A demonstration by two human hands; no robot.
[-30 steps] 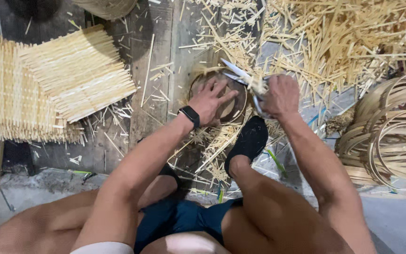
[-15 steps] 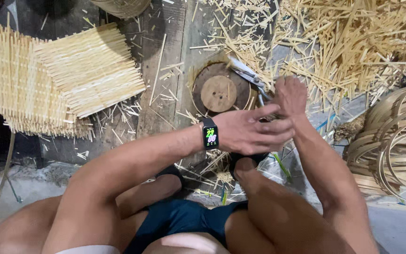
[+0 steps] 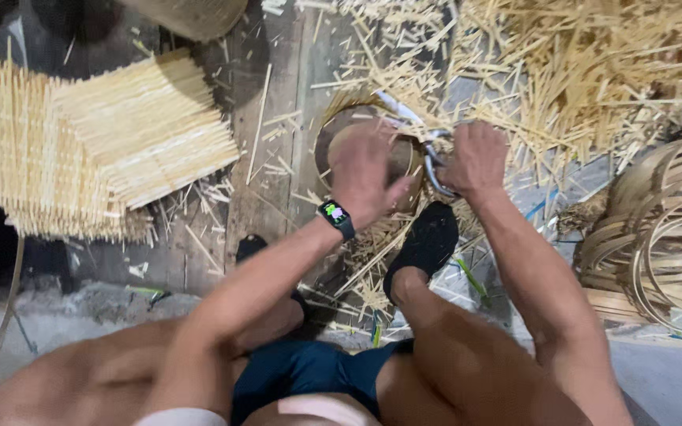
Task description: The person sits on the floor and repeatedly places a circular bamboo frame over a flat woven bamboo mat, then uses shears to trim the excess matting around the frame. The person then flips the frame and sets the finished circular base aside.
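Observation:
I sit on the floor with a round wooden block (image 3: 339,130) in front of me. My left hand (image 3: 365,173), with a smartwatch at the wrist, rests over the block's top, fingers curled; what is under it is hidden. My right hand (image 3: 477,158) is closed on the handle of a metal blade tool (image 3: 433,158) beside the block's right edge. Its pale blade (image 3: 392,105) points up and to the left behind the block. My black-socked foot (image 3: 426,241) sits just below the block.
Stacks of cut bamboo sticks (image 3: 96,142) lie crosswise at the left. A loose heap of bamboo slivers (image 3: 593,63) fills the upper right. Coiled bamboo hoops (image 3: 665,237) stand at the right. A woven basket (image 3: 191,16) is at the top.
My left hand had moved across to meet my right hand, leaving the block bare; now it is back on top of the block. My right hand stays by the tool.

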